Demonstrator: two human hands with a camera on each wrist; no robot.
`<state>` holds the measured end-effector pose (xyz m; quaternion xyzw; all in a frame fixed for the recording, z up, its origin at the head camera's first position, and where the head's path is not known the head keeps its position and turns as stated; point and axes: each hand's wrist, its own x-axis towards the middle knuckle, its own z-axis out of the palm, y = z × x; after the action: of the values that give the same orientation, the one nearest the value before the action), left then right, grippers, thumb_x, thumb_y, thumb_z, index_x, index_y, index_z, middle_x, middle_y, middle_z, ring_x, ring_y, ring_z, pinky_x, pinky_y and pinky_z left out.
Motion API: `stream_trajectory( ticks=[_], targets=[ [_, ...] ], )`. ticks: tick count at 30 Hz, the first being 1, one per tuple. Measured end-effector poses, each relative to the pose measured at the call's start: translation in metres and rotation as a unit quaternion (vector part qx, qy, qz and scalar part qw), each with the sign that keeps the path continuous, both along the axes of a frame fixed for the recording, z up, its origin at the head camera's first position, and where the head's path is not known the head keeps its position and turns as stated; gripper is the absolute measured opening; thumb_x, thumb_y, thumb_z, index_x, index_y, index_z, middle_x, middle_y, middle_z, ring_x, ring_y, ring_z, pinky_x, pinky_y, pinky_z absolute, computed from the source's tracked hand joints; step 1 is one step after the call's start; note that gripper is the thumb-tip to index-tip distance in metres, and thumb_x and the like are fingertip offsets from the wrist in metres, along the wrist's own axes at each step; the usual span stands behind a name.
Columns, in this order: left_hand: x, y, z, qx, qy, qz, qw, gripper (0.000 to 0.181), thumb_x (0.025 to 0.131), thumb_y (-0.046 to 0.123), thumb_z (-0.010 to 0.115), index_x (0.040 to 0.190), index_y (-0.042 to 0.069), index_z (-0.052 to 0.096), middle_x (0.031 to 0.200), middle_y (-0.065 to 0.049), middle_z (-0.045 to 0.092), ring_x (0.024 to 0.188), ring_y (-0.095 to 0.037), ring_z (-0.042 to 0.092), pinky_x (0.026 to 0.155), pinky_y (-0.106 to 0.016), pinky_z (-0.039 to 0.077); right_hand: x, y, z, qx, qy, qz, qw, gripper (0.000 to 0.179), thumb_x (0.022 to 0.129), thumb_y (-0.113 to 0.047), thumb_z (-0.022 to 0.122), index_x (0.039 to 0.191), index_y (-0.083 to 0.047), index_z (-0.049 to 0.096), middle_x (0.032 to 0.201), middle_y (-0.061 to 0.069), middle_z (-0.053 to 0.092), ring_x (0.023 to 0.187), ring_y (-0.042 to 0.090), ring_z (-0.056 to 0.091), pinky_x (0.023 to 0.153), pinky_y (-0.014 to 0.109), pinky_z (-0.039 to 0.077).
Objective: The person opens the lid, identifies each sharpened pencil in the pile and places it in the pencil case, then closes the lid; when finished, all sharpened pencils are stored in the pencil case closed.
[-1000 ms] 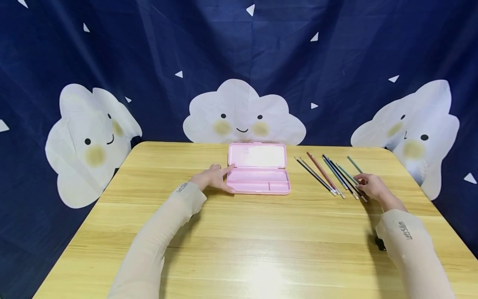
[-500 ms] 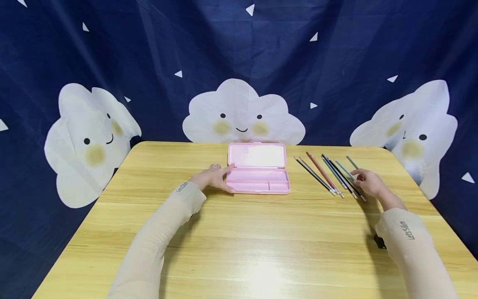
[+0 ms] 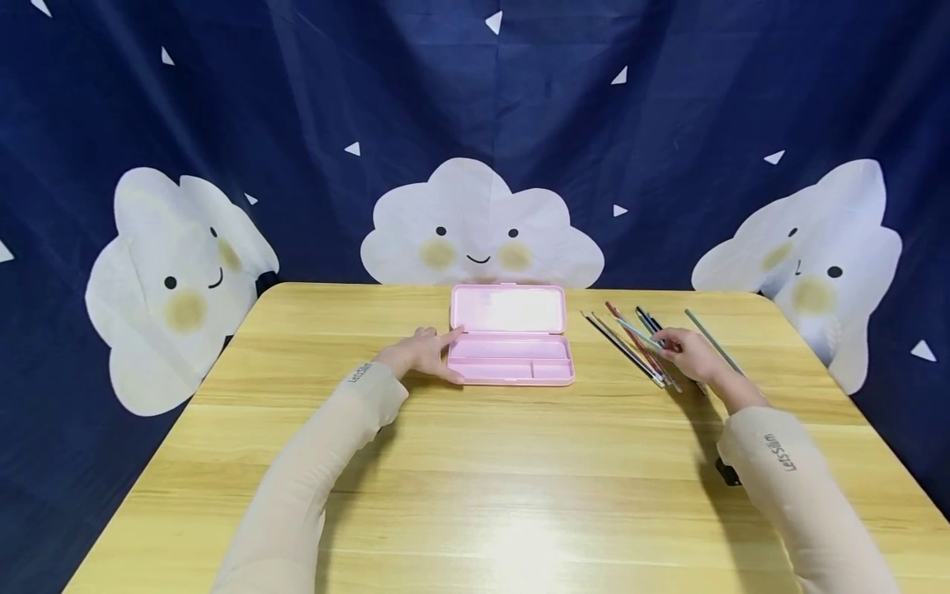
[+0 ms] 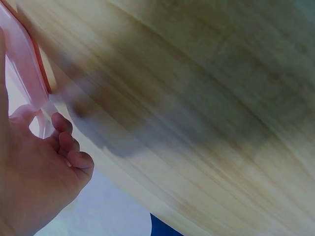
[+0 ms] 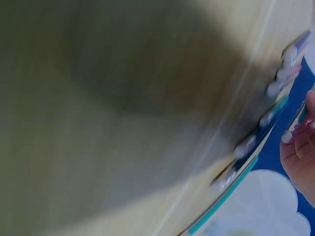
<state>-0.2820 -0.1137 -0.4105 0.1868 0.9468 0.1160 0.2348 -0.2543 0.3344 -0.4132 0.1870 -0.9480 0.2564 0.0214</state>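
Observation:
A pink pencil case point(image 3: 493, 372) lies with its lid point(image 3: 508, 308) raised at the back of the table, its compartments bare. My left hand point(image 3: 421, 353) grips the case's left end between thumb and forefinger; in the left wrist view the other fingers curl loosely. With thumb and fingertips, my right hand point(image 3: 690, 356) pinches a light teal pencil point(image 3: 632, 332), which slants leftward over the other pencils. Beneath it several pencils lie loosely fanned, among them a red pencil point(image 3: 612, 310) and a black pencil point(image 3: 619, 345). The right hand hides part of this group.
One green pencil point(image 3: 701, 328) lies apart, to the right of the fan. The wooden table point(image 3: 475, 470) ends just behind the case, where a dark blue curtain point(image 3: 312, 99) with white clouds hangs.
My right hand has lifted the light teal pencil from the right of the group and carried it leftward over the others. My left hand stays on the case.

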Motion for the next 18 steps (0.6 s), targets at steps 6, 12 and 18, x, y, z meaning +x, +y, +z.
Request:
stream_trajectory(
  ticks=[6,12,18],
  targets=[
    [-0.001,0.0,-0.001,-0.001,0.001,0.001,1.0,0.106,0.066,0.065,0.067,0.147,0.029,0.008,0.145,-0.027,0.019,0.133,-0.036,0.019,0.101,-0.055,0.027,-0.005,-0.02,-0.003,-0.009,0.0,0.02,0.9998,0.018,0.081,0.007,0.059,0.099,0.008,0.061,0.071,0.006,0.052,0.066,0.016,0.043,0.064,0.035,0.038],
    [0.0,0.0,-0.001,0.0,0.002,0.002,1.0,0.106,0.066,0.065,0.067,0.147,0.029,0.009,0.145,-0.028,0.018,0.134,-0.036,0.017,0.102,-0.056,0.025,-0.008,-0.038,-0.003,-0.014,-0.019,0.036,0.9991,0.019,0.082,0.009,0.058,0.101,0.007,0.06,0.076,0.008,0.052,0.072,0.02,0.044,0.069,0.039,0.039],
    [-0.001,-0.001,0.0,-0.005,0.002,-0.002,1.0,0.105,0.067,0.064,0.066,0.147,0.029,0.007,0.145,-0.028,0.017,0.135,-0.037,0.016,0.104,-0.054,0.023,-0.012,-0.058,-0.003,-0.025,-0.034,0.051,0.9978,0.019,0.083,0.007,0.058,0.102,0.005,0.061,0.077,0.007,0.052,0.071,0.019,0.043,0.067,0.036,0.038]
  ],
)
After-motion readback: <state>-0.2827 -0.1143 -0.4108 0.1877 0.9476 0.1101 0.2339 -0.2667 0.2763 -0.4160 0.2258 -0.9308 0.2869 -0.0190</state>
